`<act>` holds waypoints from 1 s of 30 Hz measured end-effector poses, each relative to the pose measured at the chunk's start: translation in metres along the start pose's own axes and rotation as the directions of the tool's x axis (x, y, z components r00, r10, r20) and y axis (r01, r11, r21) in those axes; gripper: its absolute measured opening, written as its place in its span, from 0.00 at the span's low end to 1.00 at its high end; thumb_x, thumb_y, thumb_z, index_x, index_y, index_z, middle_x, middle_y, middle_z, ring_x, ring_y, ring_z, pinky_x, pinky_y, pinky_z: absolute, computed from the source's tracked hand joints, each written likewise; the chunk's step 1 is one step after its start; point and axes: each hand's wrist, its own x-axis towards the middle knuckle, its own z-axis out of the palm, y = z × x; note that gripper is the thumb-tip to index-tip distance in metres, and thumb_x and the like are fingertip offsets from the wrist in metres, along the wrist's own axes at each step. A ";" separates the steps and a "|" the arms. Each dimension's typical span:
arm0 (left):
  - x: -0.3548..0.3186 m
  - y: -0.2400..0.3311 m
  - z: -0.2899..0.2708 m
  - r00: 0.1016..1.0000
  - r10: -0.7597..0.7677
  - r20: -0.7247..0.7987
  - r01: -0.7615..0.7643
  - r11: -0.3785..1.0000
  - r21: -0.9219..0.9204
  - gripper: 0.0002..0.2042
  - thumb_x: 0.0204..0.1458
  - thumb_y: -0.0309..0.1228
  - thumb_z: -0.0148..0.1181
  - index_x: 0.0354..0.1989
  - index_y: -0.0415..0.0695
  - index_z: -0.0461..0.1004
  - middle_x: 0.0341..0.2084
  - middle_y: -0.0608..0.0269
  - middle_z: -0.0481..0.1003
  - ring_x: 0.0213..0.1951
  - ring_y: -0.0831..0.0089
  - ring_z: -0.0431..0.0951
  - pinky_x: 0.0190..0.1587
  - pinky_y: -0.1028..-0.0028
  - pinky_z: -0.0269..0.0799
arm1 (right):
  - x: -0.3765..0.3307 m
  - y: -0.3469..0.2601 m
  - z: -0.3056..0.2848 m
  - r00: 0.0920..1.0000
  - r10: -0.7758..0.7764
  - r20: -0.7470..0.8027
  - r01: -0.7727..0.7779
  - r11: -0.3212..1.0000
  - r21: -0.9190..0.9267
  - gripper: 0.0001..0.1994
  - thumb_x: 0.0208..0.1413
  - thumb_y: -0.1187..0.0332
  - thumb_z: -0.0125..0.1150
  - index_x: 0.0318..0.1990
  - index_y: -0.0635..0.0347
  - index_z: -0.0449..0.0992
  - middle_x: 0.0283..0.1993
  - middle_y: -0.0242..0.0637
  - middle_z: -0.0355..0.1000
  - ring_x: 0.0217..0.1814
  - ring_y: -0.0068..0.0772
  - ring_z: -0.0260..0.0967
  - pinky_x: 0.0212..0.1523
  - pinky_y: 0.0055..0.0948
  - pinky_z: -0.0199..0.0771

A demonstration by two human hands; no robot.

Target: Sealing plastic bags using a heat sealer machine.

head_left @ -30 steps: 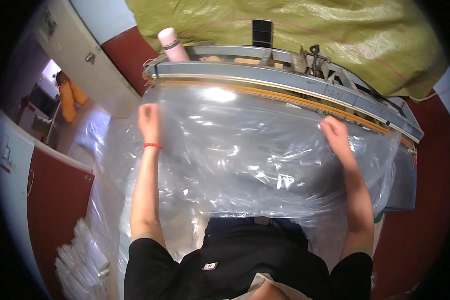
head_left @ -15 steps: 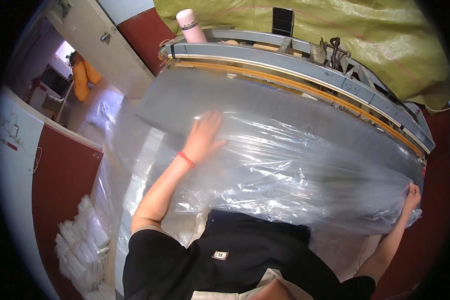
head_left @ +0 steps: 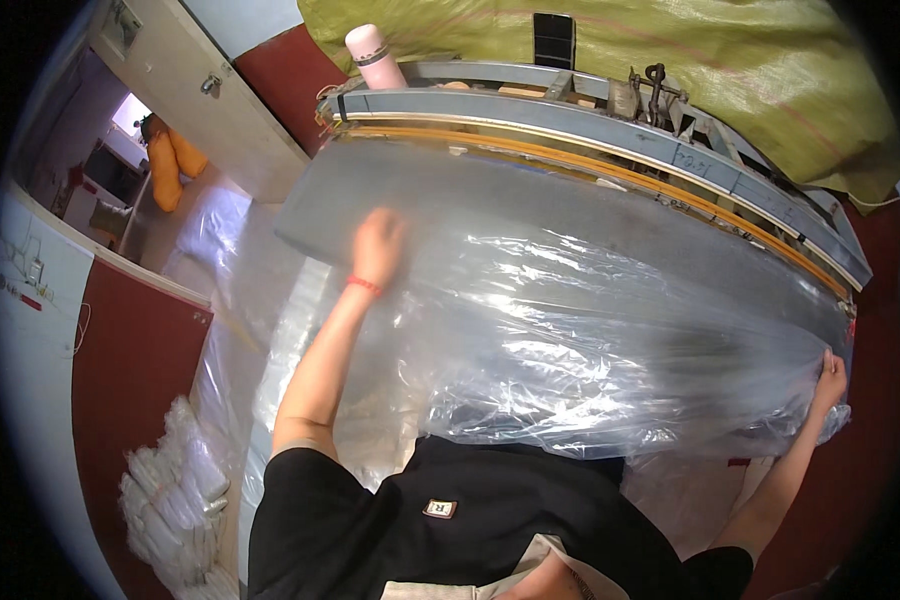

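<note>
Clear plastic film (head_left: 560, 350) lies in shiny wrinkles over the near part of a grey worktop (head_left: 440, 185) and hangs toward my body. At the far right end my right hand (head_left: 830, 382) is closed, pinching the film's edge, and creases fan out from that grip. Over the left part of the worktop is my left hand (head_left: 378, 245), with a red bracelet (head_left: 363, 284) at the wrist. Motion smears its fingers, so their pose and whether they touch film do not show.
Along the worktop's back runs a grey metal bar (head_left: 570, 112) with an orange strip below. A pink bottle (head_left: 378, 62) and a black phone (head_left: 554, 40) are behind it. Bundled clear plastic (head_left: 175, 490) lies at lower left, near an open door (head_left: 195, 90).
My left hand has moved left and slightly away from me across the worktop. My right hand keeps its pinch on the film at nearly the same place.
</note>
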 end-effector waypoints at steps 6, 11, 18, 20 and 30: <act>-0.019 0.080 -0.038 0.919 0.018 0.395 0.354 0.405 -0.843 0.09 0.52 0.28 0.50 0.40 0.38 0.65 0.34 0.61 0.73 0.29 0.73 0.74 0.30 0.80 0.67 | -0.005 -0.002 -0.001 0.999 -0.044 -0.027 0.044 0.999 -0.009 0.14 0.51 0.59 0.54 0.29 0.64 0.70 0.21 0.38 0.65 0.24 0.24 0.57 0.30 0.24 0.61; -0.034 0.067 -0.017 0.775 0.441 0.452 -0.304 0.888 -0.346 0.20 0.52 0.34 0.46 0.53 0.42 0.59 0.49 0.54 0.64 0.52 0.62 0.63 0.49 0.71 0.62 | -0.004 -0.005 -0.001 0.999 -0.045 -0.029 0.045 0.999 -0.006 0.14 0.51 0.59 0.54 0.29 0.64 0.70 0.21 0.39 0.64 0.24 0.25 0.56 0.29 0.25 0.61; -0.014 -0.009 -0.017 0.902 0.225 0.369 -0.331 0.909 0.252 0.21 0.52 0.39 0.45 0.55 0.53 0.59 0.57 0.61 0.55 0.59 0.58 0.51 0.54 0.53 0.49 | -0.006 -0.022 -0.004 0.999 -0.038 -0.017 0.037 0.999 -0.034 0.14 0.51 0.59 0.53 0.28 0.64 0.69 0.19 0.37 0.62 0.23 0.24 0.54 0.28 0.24 0.60; -0.001 -0.045 -0.023 0.979 0.077 0.187 -0.154 0.884 0.441 0.20 0.52 0.41 0.45 0.54 0.54 0.61 0.56 0.62 0.57 0.58 0.58 0.54 0.53 0.56 0.53 | -0.008 -0.016 -0.002 1.000 -0.029 -0.005 0.029 1.000 -0.005 0.14 0.51 0.59 0.53 0.28 0.64 0.69 0.19 0.37 0.61 0.23 0.23 0.54 0.28 0.24 0.60; -0.057 0.092 -0.038 0.657 0.626 0.420 -0.566 0.778 -0.275 0.27 0.40 0.49 0.57 0.44 0.43 0.67 0.47 0.63 0.65 0.57 0.58 0.55 0.56 0.60 0.49 | -0.006 -0.010 -0.004 0.999 -0.052 0.007 0.052 0.998 -0.035 0.14 0.52 0.60 0.52 0.28 0.64 0.67 0.19 0.36 0.59 0.23 0.23 0.53 0.27 0.23 0.58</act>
